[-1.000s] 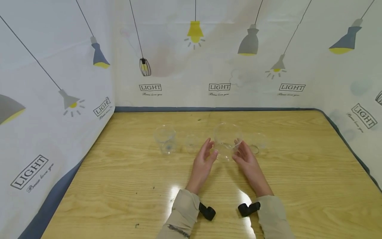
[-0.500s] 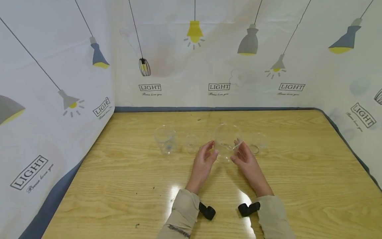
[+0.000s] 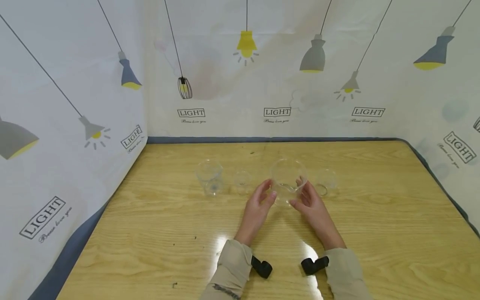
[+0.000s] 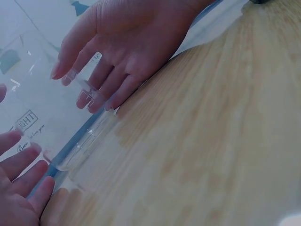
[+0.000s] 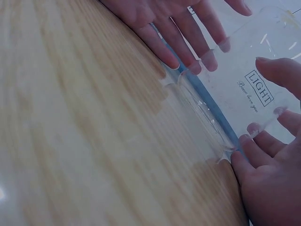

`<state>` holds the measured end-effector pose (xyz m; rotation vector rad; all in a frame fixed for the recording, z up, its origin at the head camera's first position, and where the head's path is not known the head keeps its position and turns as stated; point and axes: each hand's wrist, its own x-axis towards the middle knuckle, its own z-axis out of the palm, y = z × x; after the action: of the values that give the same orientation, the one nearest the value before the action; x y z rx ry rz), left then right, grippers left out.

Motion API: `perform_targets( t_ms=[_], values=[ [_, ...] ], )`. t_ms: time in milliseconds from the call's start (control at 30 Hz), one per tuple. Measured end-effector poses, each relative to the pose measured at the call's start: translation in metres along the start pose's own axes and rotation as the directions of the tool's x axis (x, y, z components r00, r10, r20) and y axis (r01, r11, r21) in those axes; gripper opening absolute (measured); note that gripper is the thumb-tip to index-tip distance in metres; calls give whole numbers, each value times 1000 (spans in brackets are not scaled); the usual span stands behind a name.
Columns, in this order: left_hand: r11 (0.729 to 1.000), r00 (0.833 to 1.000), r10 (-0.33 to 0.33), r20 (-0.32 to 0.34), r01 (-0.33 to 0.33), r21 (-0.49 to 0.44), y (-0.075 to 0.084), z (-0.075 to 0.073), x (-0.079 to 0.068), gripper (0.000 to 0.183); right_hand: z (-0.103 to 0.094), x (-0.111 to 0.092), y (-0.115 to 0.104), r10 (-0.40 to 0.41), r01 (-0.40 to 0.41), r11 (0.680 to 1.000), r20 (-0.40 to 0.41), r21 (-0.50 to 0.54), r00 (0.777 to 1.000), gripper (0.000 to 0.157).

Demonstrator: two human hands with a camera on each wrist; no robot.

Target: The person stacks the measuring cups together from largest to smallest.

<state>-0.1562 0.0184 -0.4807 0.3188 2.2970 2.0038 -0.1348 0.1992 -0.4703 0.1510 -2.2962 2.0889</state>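
A large clear plastic cup [image 3: 288, 171] stands upright on the table between my hands, its wide rim on top. From one side my left hand [image 3: 258, 204] holds it, fingertips against the wall. My right hand [image 3: 313, 206] holds the opposite side in the same way. In the left wrist view, the fingers of the right hand [image 4: 127, 42] meet the lower part of the cup [image 4: 40, 80]. The right wrist view shows fingertips of both hands on the transparent wall of the cup [image 5: 235, 61], with its base close to the tabletop.
Left of the held cup are a tall clear cup [image 3: 209, 175] and a smaller clear cup [image 3: 242, 181]. Another small clear cup [image 3: 327, 179] is just beyond the right hand. A printed curtain [image 3: 232, 83] encloses the wooden table [image 3: 168, 225] at the back and sides.
The left fingers have moved slightly lower against the cup. The head view has shifted a little; the cups and the right hand stay about where they were.
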Motion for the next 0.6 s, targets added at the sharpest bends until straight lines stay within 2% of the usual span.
perform_targets(
  t_ms=[233, 467, 600],
  values=[
    [1000, 1000, 8, 12, -7, -13, 0, -1, -1, 43, 4, -6, -21, 61, -61, 998, 18, 17, 998, 80],
    [998, 999, 46, 25, -45, -31, 24, -4, -9, 44, 0, -2, -3, 83, -83, 997, 26, -1, 996, 82],
    [998, 998, 66, 14, -66, -25, 29, -4, -10, 43, 0, 1, 4, 63, -62, 998, 23, -10, 998, 81]
  ],
)
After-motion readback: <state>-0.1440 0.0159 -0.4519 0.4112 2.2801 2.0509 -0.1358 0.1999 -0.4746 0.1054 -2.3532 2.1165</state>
